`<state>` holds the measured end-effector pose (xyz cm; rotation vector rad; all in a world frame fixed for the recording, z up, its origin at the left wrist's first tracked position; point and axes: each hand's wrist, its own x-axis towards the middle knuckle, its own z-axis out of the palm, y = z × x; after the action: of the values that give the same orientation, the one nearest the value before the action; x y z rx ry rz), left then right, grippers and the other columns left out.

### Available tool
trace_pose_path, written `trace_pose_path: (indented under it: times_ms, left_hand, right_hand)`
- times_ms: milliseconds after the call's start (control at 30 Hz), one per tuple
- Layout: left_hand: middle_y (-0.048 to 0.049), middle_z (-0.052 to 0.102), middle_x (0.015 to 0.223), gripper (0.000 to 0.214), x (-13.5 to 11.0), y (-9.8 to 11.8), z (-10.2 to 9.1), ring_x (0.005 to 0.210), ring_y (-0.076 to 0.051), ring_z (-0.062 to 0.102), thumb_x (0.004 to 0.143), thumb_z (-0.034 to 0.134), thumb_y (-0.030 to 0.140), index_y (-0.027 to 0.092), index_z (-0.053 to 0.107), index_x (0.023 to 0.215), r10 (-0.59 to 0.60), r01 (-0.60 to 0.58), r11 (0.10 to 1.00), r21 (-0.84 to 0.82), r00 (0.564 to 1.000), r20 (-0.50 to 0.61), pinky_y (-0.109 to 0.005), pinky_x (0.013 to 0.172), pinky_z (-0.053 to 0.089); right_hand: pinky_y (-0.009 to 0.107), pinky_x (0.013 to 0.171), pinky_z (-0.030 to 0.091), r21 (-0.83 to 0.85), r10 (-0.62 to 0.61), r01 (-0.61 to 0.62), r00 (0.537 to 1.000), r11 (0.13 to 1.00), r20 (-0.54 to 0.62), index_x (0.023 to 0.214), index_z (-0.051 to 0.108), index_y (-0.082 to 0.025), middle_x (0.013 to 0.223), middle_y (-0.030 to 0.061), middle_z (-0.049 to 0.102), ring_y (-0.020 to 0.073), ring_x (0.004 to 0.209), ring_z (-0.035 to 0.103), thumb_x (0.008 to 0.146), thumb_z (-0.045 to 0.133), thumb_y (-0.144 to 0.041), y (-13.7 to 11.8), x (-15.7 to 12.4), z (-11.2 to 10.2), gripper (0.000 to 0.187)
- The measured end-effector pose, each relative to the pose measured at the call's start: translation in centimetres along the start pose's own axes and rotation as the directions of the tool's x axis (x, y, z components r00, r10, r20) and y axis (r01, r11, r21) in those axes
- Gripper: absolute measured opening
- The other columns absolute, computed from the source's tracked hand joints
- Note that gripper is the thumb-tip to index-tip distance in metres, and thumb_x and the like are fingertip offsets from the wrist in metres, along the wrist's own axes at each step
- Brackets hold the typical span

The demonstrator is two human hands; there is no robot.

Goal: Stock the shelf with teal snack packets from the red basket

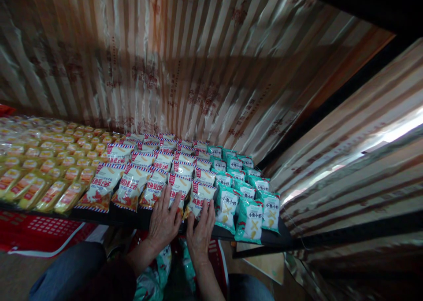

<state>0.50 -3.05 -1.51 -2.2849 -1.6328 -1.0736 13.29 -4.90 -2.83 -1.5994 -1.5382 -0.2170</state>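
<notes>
Both bare hands are on the stock. The left hand (165,217), fingers extended and slightly apart, lies against the front of a white, glossy film snack bag with red lettering and a blue-and-red striped top seal (180,184); no finger is curled round it. The right hand (201,234) rests likewise on the low front of the neighbouring white snack bag (200,192), thumb spread to one side; how hard either presses, I cannot tell.

These two bags lean in the front row of a black shelf (282,232), several like rows behind. To the right, touching, stand teal-and-white film snack bags (228,205); to the left lie yellow, clear-wrapped packs (36,191). More teal bags (148,285) sit below, between the knees, by a red plastic basket (218,260). Brown-and-cream striped sheeting (185,41) hangs behind.

Handling assessment: the white bags appear light, puffed and soft, their film probably slippery, their contents likely crushable. Best hold: the flat top seal, or both sides lightly; squeezing the middle is inadvisable
</notes>
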Motion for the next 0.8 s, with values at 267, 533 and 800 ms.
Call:
trace_pose_path:
  times_ms: [267,533,800]
  left_hand:
    - [-0.0137,0.010,0.156,0.062,0.02,0.17,-0.46,0.141,-0.034,0.018,0.085,0.051,0.021,0.020,0.030,0.144,0.009,-0.009,1.000,0.007,1.000,-0.027,-0.050,0.105,0.034]
    - [-0.0101,0.009,0.157,0.062,0.02,0.50,-0.24,0.142,-0.034,0.013,0.083,0.054,0.021,0.021,0.035,0.142,0.027,-0.027,1.000,0.002,0.998,-0.063,-0.053,0.110,0.025]
    - [-0.0141,0.005,0.157,0.060,0.04,0.93,-0.04,0.142,-0.035,0.014,0.084,0.051,0.020,0.017,0.035,0.142,0.049,-0.048,0.999,0.017,0.998,-0.047,-0.052,0.111,0.023]
  right_hand:
    - [0.059,0.100,0.035,0.008,-0.017,0.017,1.000,1.000,0.018,0.146,0.021,-0.017,0.148,0.0214,0.028,0.0325,0.136,0.027,0.094,0.039,-0.033,0.31,-0.02,-0.08,0.058]
    - [0.057,0.102,0.035,-0.005,-0.031,0.031,0.999,0.999,0.022,0.147,0.020,-0.017,0.149,0.0203,0.025,0.0306,0.138,0.025,0.094,0.038,-0.032,0.63,-0.23,0.09,0.058]
    - [0.057,0.102,0.035,-0.006,-0.016,0.016,0.999,1.000,0.041,0.147,0.020,-0.017,0.149,0.0204,0.025,0.0311,0.137,0.025,0.094,0.038,-0.033,0.68,-0.26,-0.05,0.058]
